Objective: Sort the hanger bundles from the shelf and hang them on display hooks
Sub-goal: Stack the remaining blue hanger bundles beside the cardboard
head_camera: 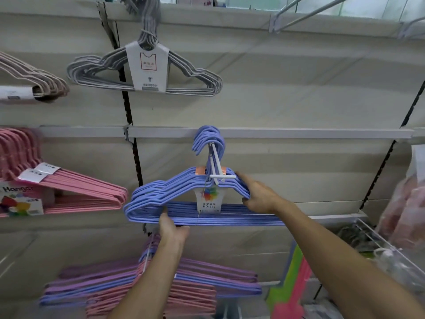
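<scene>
left hand [171, 229] pinches bottom bars of blue hanger bundle [161, 194] from below, near its left end | bundle spans between both hands, hook ends over white display hook [217, 161] above the grips | right hand [257, 194] clasps bundle's right shoulder

free: bare wall right of blue bundle [184, 203] | blocked: pink bundles [76, 194] left

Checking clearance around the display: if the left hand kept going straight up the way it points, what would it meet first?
The left hand already grips the blue hanger bundle at its bottom bars, so it meets that first; beyond lies the back panel, though depth is unclear.
</scene>
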`<state>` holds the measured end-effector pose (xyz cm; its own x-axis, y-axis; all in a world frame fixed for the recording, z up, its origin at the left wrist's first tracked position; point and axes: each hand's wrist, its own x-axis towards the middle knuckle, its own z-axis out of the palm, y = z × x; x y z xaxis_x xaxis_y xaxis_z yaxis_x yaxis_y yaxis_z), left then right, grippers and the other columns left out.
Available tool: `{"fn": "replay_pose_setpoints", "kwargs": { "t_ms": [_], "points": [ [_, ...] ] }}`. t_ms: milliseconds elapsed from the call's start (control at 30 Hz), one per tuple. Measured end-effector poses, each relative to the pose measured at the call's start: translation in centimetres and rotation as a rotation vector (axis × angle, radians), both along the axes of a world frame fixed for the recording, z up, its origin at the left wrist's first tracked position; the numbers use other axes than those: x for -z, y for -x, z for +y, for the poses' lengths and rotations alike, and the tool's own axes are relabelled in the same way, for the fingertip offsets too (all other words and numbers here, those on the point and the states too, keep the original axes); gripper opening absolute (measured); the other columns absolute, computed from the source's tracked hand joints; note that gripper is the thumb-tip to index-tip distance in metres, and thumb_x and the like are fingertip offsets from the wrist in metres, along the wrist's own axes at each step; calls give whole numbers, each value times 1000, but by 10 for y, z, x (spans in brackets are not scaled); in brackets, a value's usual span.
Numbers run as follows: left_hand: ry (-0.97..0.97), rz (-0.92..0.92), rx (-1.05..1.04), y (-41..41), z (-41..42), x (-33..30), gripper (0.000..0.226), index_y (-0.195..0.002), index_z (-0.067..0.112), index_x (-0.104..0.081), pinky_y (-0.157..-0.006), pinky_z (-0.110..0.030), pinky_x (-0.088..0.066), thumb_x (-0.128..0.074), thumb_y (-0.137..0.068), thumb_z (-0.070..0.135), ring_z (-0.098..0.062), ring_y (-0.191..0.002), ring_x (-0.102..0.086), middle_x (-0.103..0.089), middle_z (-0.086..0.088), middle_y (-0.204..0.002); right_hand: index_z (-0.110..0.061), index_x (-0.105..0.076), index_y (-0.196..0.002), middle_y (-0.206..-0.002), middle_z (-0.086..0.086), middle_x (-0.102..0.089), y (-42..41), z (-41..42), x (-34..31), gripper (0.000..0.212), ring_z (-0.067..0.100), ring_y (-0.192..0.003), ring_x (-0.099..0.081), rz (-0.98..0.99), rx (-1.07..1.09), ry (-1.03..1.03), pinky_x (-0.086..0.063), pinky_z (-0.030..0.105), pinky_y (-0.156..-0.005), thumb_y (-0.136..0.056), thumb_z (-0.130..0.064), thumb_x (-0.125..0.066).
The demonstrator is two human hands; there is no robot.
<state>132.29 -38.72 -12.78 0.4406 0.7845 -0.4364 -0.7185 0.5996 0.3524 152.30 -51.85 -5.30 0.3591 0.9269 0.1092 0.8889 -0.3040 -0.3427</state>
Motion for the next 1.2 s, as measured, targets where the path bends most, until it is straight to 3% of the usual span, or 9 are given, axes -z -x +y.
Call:
{"fn": "replay_pose_setpoints", "kwargs": {
  "t_ms": [67, 133, 300, 500, 567, 700, 767, 1000, 1200],
  "points": [
    [-6, 31, -3, 2, -2, 1, 23, -119, 16, -59, -82, -45, -50, -53, -101, 29, -26, -92, -63, -65, -8, -111, -22, -17, -157, -151, 8, -45, -1, -2, 0, 87, 33, -129, -50, -19, -13, -10, -44, 43, -102, -85, -16, -65],
    [-2, 64, 3, 6, -4, 3, 19, -115, 15, -60, -85, -44, -51, -57, -99, 25, -26, -91, -63, -65, -9, -112, -21, -17, -157, -154, 6, -41, -3, -4, -2, 90, 30, -134, -46, -31, -38, -14, -42, 42, -105, -85, -23, -71],
    [-1, 120, 36, 24, -16, 4, 32, -131, 11, -51, -107, -46, -44, -55, -100, 19, -31, -128, -51, -50, -14, -140, -19, -18, -157, -158, 4, -33, -5, -22, -10, 103, 24, -139, -40, -67, -79, 7, -37, 37, -112, -78, -43, -79],
    [-163, 421, 112, 52, -56, -7, 44, -144, 8, -42, -108, -47, -41, -51, -102, 18, -38, -133, -46, -43, -12, -149, -19, -32, -153, -154, 4, -42, 8, -69, -39, 79, 21, -136, -43, -73, -79, -137, -37, 36, -110, -89, -47, -67],
    [-236, 457, 111, 58, -76, -15, 41, -140, 7, -46, -99, -45, -46, -51, -102, 17, -37, -128, -50, -47, -11, -143, -19, -38, -150, -146, 3, -51, 17, -87, -52, 69, 19, -128, -50, -45, -71, -226, -42, 35, -104, -92, -46, -64],
    [-445, 414, 130, 65, -126, -42, 16, -113, 10, -61, -69, -36, -51, -57, -98, 15, -25, -82, -63, -62, -6, -100, -16, -49, -140, -126, 1, -62, 35, -129, -74, 51, 16, -109, -59, -14, -74, -428, -47, 30, -92, -95, -37, -63],
    [-582, 424, 124, 65, -153, -57, 10, -103, 12, -65, -65, -35, -52, -57, -98, 14, -24, -73, -64, -64, -3, -88, -18, -52, -137, -119, -3, -63, 39, -152, -83, 46, 14, -104, -60, -7, -77, -480, -48, 30, -89, -96, -38, -61],
    [-937, 504, 190, 46, -244, -85, 14, -96, 14, -67, -59, -28, -56, -53, -101, 16, -20, -65, -65, -68, 0, -80, -17, -59, -127, -105, -8, -63, 36, -235, -96, 37, 10, -91, -62, -27, 6, -568, -50, 28, -83, -95, -36, -62],
    [-1267, 521, 389, 11, -322, -85, 16, -95, 14, -69, -62, -23, -55, -54, -100, 15, -14, -67, -66, -69, 4, -77, -16, -63, -125, -99, -10, -62, 21, -333, -96, 33, 8, -86, -61, -46, 195, -587, -49, 25, -82, -95, -32, -63]
  ]
}}
